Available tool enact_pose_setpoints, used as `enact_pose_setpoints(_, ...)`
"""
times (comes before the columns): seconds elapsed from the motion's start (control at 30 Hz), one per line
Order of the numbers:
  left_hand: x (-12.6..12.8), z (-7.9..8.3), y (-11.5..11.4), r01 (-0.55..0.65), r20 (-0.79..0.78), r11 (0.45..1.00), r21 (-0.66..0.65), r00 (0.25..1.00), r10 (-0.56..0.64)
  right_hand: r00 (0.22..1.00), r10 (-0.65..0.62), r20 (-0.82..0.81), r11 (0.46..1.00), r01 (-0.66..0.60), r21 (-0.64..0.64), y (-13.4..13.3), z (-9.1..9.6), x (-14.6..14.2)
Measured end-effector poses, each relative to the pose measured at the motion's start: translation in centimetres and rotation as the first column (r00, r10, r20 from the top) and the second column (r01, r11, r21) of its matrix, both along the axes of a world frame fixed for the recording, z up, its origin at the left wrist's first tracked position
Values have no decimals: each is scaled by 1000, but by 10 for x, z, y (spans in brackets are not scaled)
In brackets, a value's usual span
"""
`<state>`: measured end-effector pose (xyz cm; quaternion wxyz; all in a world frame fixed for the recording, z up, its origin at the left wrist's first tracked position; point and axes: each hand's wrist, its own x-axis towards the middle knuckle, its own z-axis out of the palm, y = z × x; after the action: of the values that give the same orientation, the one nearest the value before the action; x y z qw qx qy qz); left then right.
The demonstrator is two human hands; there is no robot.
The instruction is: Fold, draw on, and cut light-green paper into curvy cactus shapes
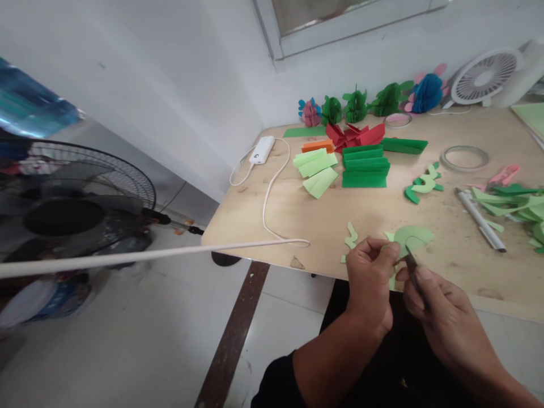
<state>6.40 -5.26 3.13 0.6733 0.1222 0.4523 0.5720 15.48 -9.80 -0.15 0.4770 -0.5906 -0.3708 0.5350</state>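
My left hand (370, 266) pinches a light green piece of paper (414, 237) near the table's front edge. A curved line shows on the paper. My right hand (437, 294) is closed around dark scissors (415, 276), whose blades meet the paper from the near side; fingers partly hide their handles. Just left of my left hand lie small light green paper scraps (351, 235). Farther back are curved green paper cutouts (424, 182) and a grey-white marker (481, 220).
Behind stand folded green paper (365, 166), light green strips (315, 163), red folded paper (357, 136) and paper figures (386, 99) along the wall. A white cable (170, 253) crosses the table's left corner from a power bank (262, 149). Green offcuts (522, 207) pile at right.
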Motion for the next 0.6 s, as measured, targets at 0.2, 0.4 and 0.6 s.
enact_pose_setpoints(0.2,-3,1,-1,61,78,998,0,995,-60,999,32,-31,999,-32,-12,1,2,3)
enact_pose_setpoints(0.4,-5,5,1,103,109,994,-30,989,-99,998,63,-7,998,-63,6,1,1,6)
enact_pose_setpoints(0.6,-6,11,-1,98,148,994,-42,985,-90,999,35,7,999,-35,8,0,1,7)
